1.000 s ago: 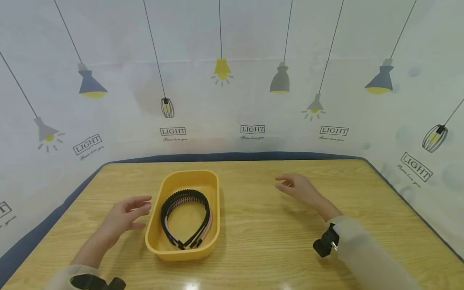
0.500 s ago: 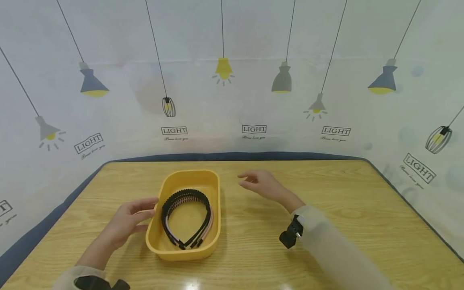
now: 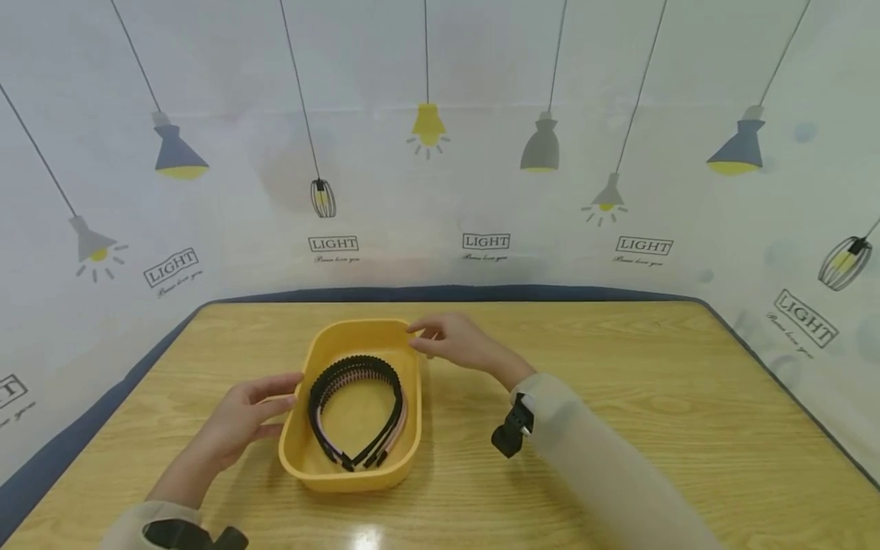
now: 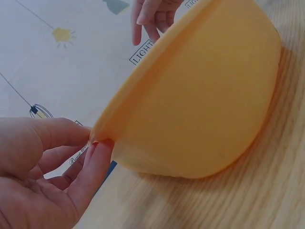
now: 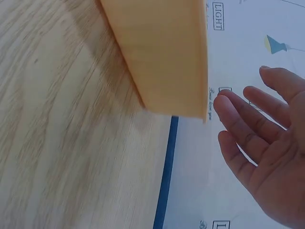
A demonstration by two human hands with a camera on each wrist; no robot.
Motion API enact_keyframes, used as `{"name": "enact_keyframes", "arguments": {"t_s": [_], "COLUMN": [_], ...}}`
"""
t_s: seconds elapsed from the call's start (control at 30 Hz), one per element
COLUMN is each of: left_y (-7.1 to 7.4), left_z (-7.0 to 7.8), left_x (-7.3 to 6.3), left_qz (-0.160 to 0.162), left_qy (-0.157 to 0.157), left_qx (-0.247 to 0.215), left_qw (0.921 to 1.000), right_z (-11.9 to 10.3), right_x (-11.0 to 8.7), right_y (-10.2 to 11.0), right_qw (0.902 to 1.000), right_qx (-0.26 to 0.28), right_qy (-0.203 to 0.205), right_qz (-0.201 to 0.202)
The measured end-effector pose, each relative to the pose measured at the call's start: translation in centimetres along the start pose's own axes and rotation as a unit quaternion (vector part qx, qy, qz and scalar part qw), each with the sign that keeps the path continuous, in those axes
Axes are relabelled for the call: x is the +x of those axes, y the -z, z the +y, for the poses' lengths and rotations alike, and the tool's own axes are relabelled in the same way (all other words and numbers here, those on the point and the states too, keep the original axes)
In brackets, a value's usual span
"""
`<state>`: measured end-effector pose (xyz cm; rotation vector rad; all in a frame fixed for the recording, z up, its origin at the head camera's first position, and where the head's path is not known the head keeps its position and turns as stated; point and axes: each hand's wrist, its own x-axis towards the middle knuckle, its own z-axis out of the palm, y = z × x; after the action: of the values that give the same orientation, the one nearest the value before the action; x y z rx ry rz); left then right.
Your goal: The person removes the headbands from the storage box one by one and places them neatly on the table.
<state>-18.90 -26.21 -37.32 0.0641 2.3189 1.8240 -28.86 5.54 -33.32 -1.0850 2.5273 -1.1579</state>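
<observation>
A yellow plastic tub (image 3: 351, 483) sits left of centre on the wooden table. Inside lie several headbands (image 3: 357, 374), black ones with toothed edges above a pinkish one, their ends gathered toward the near side. At the tub's left edge, my left hand (image 3: 237, 420) pinches the rim; the left wrist view shows fingertips (image 4: 104, 145) pressed on the outer wall just under it. My right hand (image 3: 457, 340) hovers at the far right corner of the tub. In the right wrist view its fingers (image 5: 238, 121) are spread and loosely bent, apart from the wall, holding nothing.
The light wooden table (image 3: 619, 397) extends right of the tub. Behind it hangs a pale curtain (image 3: 481, 176) printed with lamps, with a dark blue band (image 3: 481, 293) along the table's back edge. Each wrist wears a black camera (image 3: 512, 428).
My right hand has swept leftward from the table's right side to the tub's far right corner. The left hand has moved slightly right onto the rim. The headbands stay put.
</observation>
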Motion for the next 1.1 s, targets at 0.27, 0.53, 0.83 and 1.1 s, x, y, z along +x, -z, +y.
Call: {"name": "enact_keyframes", "arguments": {"t_s": [0.27,0.53,0.83,1.1], "left_y": [-0.1,0.0,0.3,0.3], "left_z": [0.4,0.4,0.1,0.2], "left_x": [-0.1,-0.2,0.0,-0.1], "left_qz": [0.003,0.003,0.006,0.001], "left_qy": [0.0,0.004,0.008,0.005], "left_qx": [-0.002,-0.004,0.001,-0.004], "left_qw": [1.0,1.0,0.9999,1.0], "right_z": [-1.0,-1.5,-1.5,-1.4], "right_x": [1.8,3.4,5.4,6.8], "right_y": [-0.8,-1.4,-1.9,-2.2], "right_qw": [0.9991,0.9964,0.9901,0.9848], "right_qx": [0.002,-0.013,-0.054,-0.073], "right_qy": [0.003,-0.005,0.024,0.029], "right_qz": [-0.041,-0.083,-0.128,-0.155]}}
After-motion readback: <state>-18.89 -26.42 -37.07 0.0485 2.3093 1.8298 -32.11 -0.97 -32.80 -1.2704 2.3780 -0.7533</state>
